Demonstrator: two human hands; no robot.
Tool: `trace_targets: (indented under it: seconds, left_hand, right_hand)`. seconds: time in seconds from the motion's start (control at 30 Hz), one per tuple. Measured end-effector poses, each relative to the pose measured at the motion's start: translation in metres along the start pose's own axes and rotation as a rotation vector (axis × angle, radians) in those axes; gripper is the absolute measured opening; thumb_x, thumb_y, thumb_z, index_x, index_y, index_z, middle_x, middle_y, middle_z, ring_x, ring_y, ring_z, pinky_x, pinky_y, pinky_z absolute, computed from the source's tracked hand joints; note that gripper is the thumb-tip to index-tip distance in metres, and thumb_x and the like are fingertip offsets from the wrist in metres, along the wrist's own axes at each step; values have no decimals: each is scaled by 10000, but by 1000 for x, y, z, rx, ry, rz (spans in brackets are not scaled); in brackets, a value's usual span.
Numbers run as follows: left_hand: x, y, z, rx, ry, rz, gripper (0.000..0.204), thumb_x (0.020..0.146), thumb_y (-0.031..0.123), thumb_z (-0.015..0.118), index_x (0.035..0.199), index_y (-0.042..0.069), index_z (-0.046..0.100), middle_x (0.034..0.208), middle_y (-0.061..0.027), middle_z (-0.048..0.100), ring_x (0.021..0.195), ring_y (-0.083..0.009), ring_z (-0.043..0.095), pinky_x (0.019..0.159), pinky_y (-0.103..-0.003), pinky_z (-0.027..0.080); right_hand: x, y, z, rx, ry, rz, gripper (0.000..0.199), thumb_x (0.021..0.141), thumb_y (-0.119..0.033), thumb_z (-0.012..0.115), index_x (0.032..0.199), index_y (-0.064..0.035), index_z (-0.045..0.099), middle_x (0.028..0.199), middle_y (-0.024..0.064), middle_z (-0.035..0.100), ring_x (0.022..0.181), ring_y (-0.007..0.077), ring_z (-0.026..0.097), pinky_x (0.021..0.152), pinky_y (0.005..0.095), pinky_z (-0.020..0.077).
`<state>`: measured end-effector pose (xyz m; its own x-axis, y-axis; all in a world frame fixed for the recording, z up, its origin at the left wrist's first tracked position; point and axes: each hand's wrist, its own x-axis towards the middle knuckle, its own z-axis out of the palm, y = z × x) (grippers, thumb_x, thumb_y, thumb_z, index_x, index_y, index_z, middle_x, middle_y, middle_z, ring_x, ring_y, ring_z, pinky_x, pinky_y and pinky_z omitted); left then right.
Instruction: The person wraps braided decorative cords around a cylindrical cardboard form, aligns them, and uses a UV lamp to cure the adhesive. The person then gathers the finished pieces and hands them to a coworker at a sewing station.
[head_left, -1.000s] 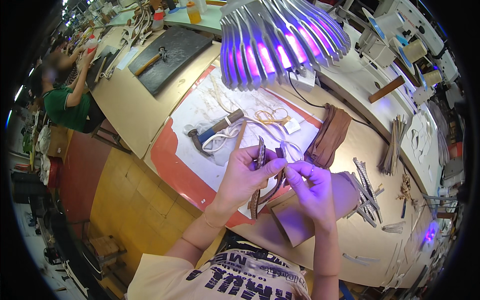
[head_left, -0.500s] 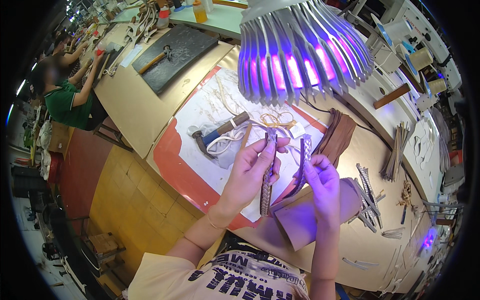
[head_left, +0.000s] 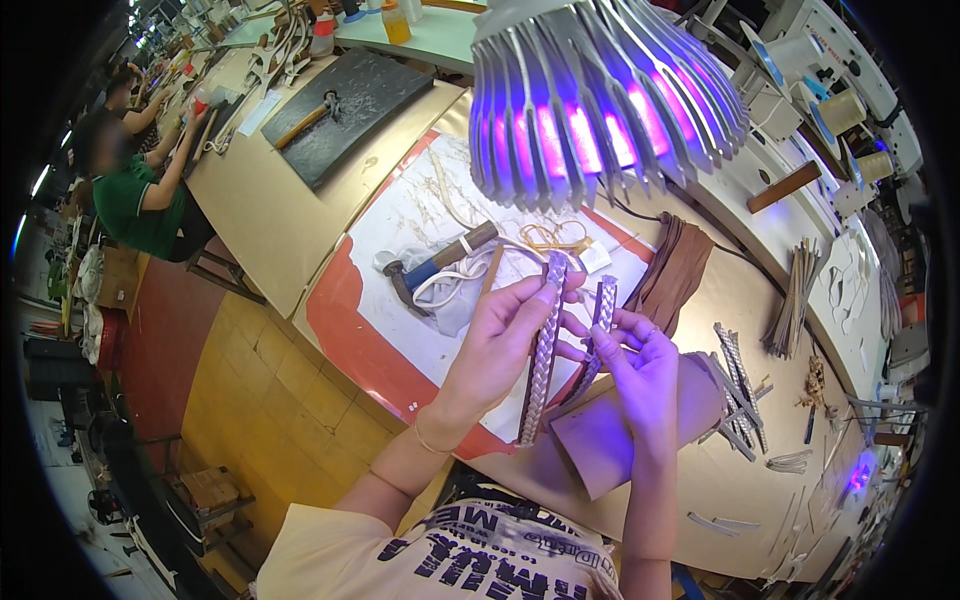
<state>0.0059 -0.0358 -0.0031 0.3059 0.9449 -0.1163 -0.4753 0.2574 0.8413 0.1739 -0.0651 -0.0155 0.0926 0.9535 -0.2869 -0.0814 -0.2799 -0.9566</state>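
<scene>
Between the thumb and fingers of my left hand (head_left: 508, 328) is a shiny braided strap (head_left: 540, 385) with a dark edge. It stands nearly upright, and its frayed top end sticks out above my thumb. My right hand (head_left: 640, 362) pinches a second braided length (head_left: 606, 303), beside the first and slightly apart from it, with its lower part curving down toward the left. Whether the two lengths join is not visible. Fingertips of my left hand reach across toward the second length. Beneath both hands lies a white sheet (head_left: 400, 350) with a red border.
Above my hands hangs a finned lamp (head_left: 605, 120) glowing purple. A hammer (head_left: 425, 275) rests on the sheet near white cords. Brown leather (head_left: 672, 270), a rolled brown sheet (head_left: 640, 425) and braided strips (head_left: 738, 385) lie to the right. Another person (head_left: 140, 205) sits at far left.
The left strap has turned, so its braided face now shows more, and its lower end sits lower. My right hand has shifted slightly left, its length now tilted more.
</scene>
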Motion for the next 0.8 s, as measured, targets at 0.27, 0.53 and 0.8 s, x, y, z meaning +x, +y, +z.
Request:
trace_targets:
  seconds: [0.27,0.53,0.8]
  left_hand:
    - [-1,2,4,20,37,-18,352,1002,176,431,1229,-70,542,1067,-132,576,815,-174,662,668,-291,604]
    - [-1,5,-2,60,119,11,333,1008,155,409,1200,-79,548,1078,-117,583,841,-200,676,685,-282,598]
    - [3,-9,-2,131,107,2,313,997,193,477,1189,-31,583,929,-76,612,666,-73,574,492,-196,464]
  right_hand:
    - [-1,1,1,38,7,-40,245,874,-66,667,1072,15,548,849,47,634,729,78,622,627,190,506]
    - [-4,-6,-2,178,-102,-14,224,893,-59,632,1073,17,522,861,81,641,800,149,672,669,281,591]
    - [-3,-5,-2,220,-131,-6,236,888,-64,643,1080,19,534,872,82,639,813,146,669,674,288,599]
